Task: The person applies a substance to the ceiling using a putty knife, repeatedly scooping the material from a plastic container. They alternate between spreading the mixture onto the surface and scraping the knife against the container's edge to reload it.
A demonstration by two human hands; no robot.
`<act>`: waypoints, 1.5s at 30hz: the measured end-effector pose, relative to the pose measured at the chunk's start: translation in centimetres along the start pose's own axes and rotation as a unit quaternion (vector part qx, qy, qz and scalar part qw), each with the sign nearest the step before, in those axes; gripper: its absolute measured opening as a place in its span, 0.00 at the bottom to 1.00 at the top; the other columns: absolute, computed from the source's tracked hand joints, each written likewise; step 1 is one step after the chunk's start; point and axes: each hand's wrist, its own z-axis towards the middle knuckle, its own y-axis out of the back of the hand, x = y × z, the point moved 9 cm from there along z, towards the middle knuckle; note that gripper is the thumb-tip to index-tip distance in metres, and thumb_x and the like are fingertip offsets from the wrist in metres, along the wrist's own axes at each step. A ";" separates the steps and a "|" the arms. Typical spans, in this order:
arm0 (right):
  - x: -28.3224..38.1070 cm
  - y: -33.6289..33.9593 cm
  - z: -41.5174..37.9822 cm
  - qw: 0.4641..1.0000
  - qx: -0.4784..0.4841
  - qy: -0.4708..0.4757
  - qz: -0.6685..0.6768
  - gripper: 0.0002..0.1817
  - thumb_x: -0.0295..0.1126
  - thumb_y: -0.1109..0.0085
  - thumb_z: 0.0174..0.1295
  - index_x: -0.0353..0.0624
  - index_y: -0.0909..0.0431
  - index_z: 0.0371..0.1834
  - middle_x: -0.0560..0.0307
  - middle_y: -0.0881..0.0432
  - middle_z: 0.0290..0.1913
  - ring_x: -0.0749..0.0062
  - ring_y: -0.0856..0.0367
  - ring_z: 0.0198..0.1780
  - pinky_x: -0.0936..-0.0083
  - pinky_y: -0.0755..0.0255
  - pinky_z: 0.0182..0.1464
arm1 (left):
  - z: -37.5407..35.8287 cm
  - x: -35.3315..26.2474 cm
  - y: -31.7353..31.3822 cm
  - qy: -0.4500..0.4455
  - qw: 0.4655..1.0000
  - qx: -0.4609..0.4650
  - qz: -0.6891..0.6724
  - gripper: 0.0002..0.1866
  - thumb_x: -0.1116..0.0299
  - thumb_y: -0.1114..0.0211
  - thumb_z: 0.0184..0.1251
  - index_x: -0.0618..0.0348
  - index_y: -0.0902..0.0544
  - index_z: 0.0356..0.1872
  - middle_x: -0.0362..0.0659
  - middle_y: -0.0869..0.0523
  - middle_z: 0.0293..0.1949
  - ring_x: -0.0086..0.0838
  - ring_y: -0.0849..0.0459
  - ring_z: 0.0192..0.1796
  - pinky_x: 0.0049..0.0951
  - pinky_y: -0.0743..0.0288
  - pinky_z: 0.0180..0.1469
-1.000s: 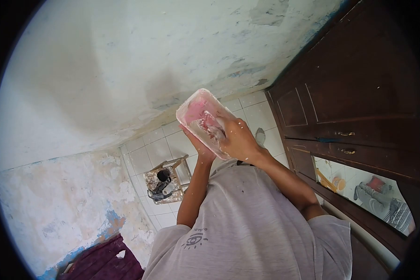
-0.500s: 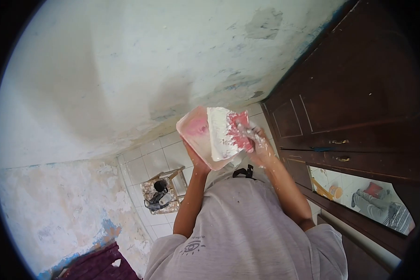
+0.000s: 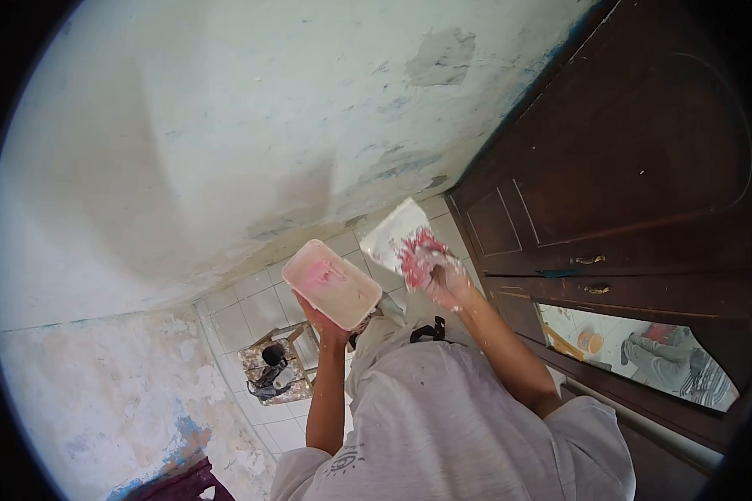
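Note:
My left hand [image 3: 329, 327] is closed around the underside and near-left side of a pinkish rectangular plastic tub [image 3: 342, 296], whose inside shows a smear of wet pink and white. In my right hand [image 3: 451, 286] is a red putty spreader [image 3: 397, 235], its broad blade largely coated with white putty. The spreader is held up to the right of the tub, apart from it, with the blade pointing toward the wall. White splashes cover my right fingers. Part of the left fingers is hidden beneath the tub.
A patchy white wall [image 3: 217, 134] rises ahead, with a peeling wall [image 3: 83, 384] at left. On the tiled floor stands a spattered stool [image 3: 255, 363] bearing a black cup-like item and a dark bag. A dark wooden wardrobe [image 3: 627, 184] with a mirror [image 3: 643, 355] lines the right.
The spreader has lifted off the tub and moved right of it, its blade tilting toward the wall. The tub has shifted slightly left and down, uncovering its inside. The whole view has turned a little.

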 end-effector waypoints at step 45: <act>5.5 30.2 41.0 0.957 -0.259 0.101 -0.085 0.14 0.32 0.59 0.71 0.38 0.22 0.38 0.51 0.16 0.33 0.65 0.16 0.37 0.75 0.19 0.39 | -3.0 9.6 18.1 -0.008 0.944 -0.330 0.030 0.39 0.32 0.52 0.63 0.50 0.30 0.65 0.49 0.22 0.59 0.52 0.23 0.59 0.64 0.35 0.63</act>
